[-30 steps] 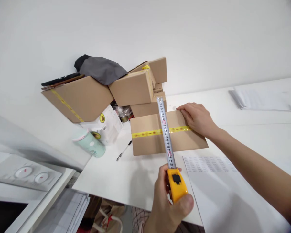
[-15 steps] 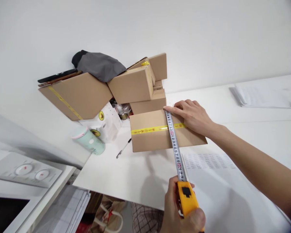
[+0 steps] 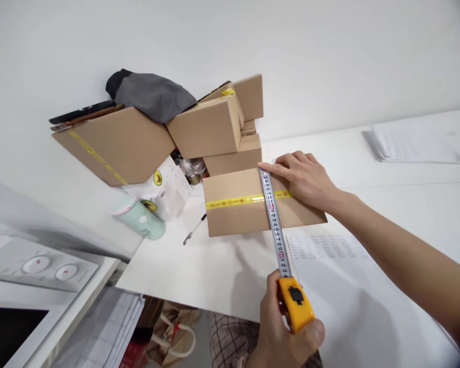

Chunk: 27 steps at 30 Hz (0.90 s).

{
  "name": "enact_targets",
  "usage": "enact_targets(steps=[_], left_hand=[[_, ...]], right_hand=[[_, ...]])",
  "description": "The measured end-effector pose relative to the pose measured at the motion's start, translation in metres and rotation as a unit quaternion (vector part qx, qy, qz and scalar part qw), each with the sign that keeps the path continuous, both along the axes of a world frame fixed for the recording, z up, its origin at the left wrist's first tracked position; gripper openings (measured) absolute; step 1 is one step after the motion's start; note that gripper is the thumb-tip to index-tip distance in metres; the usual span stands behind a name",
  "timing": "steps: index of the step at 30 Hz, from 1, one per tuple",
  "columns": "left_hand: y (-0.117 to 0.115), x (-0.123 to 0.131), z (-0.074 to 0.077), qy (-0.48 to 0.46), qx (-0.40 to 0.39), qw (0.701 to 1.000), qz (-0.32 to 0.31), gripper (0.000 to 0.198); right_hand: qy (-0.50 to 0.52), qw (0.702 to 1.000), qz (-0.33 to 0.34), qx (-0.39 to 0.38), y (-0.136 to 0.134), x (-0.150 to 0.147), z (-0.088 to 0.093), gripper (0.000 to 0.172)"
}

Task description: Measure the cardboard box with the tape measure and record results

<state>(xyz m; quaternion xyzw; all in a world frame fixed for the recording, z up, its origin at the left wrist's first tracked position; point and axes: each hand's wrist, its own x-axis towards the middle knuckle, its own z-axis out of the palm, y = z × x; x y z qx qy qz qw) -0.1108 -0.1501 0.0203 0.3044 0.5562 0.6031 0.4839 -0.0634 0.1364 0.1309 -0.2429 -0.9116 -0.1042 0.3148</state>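
Observation:
My left hand [image 3: 279, 327] is wrapped round a yellow tape measure [image 3: 299, 309], thumb on its near end. Its metal blade [image 3: 276, 225] is pulled out and runs away from me across the top of a cardboard box [image 3: 233, 186], over a strip of yellow printed packing tape [image 3: 233, 201]. At the box's far edge, a digit of my right hand [image 3: 304, 179] presses the blade's end. The other fingers of that hand are bent over the far edge; their tips are hidden. Between box and case the blade hangs above the table.
Stacked cardboard boxes [image 3: 203, 128] with a grey cloth item [image 3: 153, 97] stand behind. A mint tumbler [image 3: 145, 220] and a pen [image 3: 194, 230] are at the left. A printed sheet [image 3: 329, 266] lies nearer right, papers [image 3: 414, 143] farther back. A microwave [image 3: 38, 276] stands lower left.
The view has shifted a little, so most things sit slightly higher. The tape case has moved slightly with my left hand and its tilt differs a little. Both holds stay the same.

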Motion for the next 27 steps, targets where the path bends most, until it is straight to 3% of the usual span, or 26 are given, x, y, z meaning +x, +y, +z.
enact_targets(steps=[3, 6, 9, 14, 17, 19, 20, 23, 24, 27], left_hand=[[-0.009, 0.003, -0.003, -0.045, 0.021, 0.999, -0.007, 0.071], [-0.023, 0.006, -0.008, -0.022, 0.051, 0.998, 0.029, 0.080], [-0.035, 0.008, -0.012, 0.029, 0.047, 0.997, 0.060, 0.083], [-0.046, 0.006, -0.016, 0.017, 0.017, 0.999, 0.049, 0.080], [-0.056, 0.002, -0.016, 0.032, -0.020, 0.999, 0.039, 0.080], [-0.065, -0.001, -0.016, 0.057, -0.056, 0.997, 0.025, 0.081], [-0.070, -0.002, -0.016, 0.071, -0.069, 0.995, 0.023, 0.081], [-0.081, -0.005, -0.017, 0.105, -0.078, 0.991, 0.022, 0.080], [-0.082, -0.006, -0.017, 0.113, -0.077, 0.991, 0.012, 0.080], [-0.078, -0.008, -0.017, 0.131, -0.090, 0.986, -0.057, 0.086]], right_hand=[[0.043, 0.998, -0.032, -0.028, -0.005, 0.002, -0.002, 0.049], [0.084, 0.994, -0.053, -0.033, -0.019, 0.007, -0.009, 0.054], [0.096, 0.994, -0.060, -0.015, -0.039, 0.012, -0.029, 0.051], [0.045, 0.999, -0.014, -0.017, -0.061, 0.017, -0.073, 0.040], [0.096, 0.991, 0.000, -0.096, -0.067, 0.022, -0.074, 0.037], [0.181, 0.960, 0.002, -0.215, -0.073, 0.033, -0.059, 0.044], [0.230, 0.929, 0.005, -0.289, -0.077, 0.042, -0.049, 0.051], [0.351, 0.806, 0.021, -0.476, -0.093, 0.078, -0.025, 0.068], [0.375, 0.784, 0.021, -0.493, -0.100, 0.092, -0.022, 0.063], [0.421, 0.766, -0.001, -0.487, -0.127, 0.125, -0.031, 0.026]])
